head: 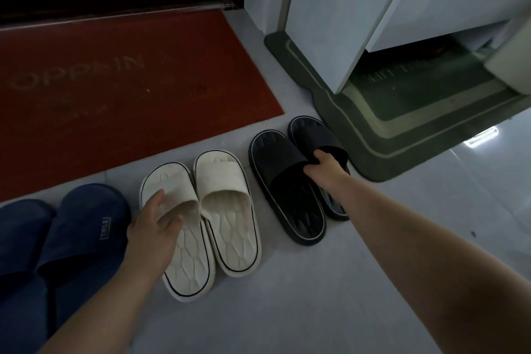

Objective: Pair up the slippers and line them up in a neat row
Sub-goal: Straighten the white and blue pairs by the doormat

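Three pairs of slippers stand side by side on the pale floor. At the left is a navy fabric pair (71,236). In the middle is a cream pair (227,210), and my left hand (156,224) rests on the strap of its left slipper (186,261) with fingers spread. At the right is a black pair with a white rim line (281,181). My right hand (324,167) grips the straps of both black slippers where they meet, fingers tucked under them. The right black slipper (313,132) is partly hidden by my arm.
A red doormat (129,80) with faded lettering lies behind the slippers at the left. A dark green mat (402,129) lies at the right under a white cabinet door (359,8), close to the black pair. Bare glossy floor (287,310) extends toward me.
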{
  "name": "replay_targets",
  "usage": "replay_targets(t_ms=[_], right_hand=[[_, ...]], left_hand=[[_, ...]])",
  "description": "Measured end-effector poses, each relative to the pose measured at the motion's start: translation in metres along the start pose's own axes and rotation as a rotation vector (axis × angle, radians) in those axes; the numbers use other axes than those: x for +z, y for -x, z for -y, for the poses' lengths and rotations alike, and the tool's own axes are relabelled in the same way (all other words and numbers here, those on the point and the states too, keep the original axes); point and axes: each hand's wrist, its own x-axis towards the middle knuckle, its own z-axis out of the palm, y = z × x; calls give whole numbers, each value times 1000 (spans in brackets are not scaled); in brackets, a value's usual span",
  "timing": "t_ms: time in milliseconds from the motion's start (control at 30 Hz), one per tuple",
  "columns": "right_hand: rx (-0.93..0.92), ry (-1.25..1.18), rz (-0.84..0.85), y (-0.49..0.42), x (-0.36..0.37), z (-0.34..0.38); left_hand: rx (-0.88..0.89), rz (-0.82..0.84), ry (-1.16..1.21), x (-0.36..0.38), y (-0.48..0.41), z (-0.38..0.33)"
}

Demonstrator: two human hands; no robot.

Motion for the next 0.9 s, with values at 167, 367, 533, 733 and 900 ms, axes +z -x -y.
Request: replay_targets(t_ms=[167,367,533,733,900], right_hand=[[-67,302,-117,-1,9,-1],[-44,162,-108,-14,1,7],[10,-8,-197,-8,5,8],[-386,58,-89,64,55,2],[-462,260,159,78,86,6]], left_hand=[[-7,-6,-3,3,0,0],[4,-10,-3,2,2,-3],[10,-13,-10,2,2,-2],[-10,-82,-43,3,-6,2],[-131,-225,-80,-3,-7,11]])
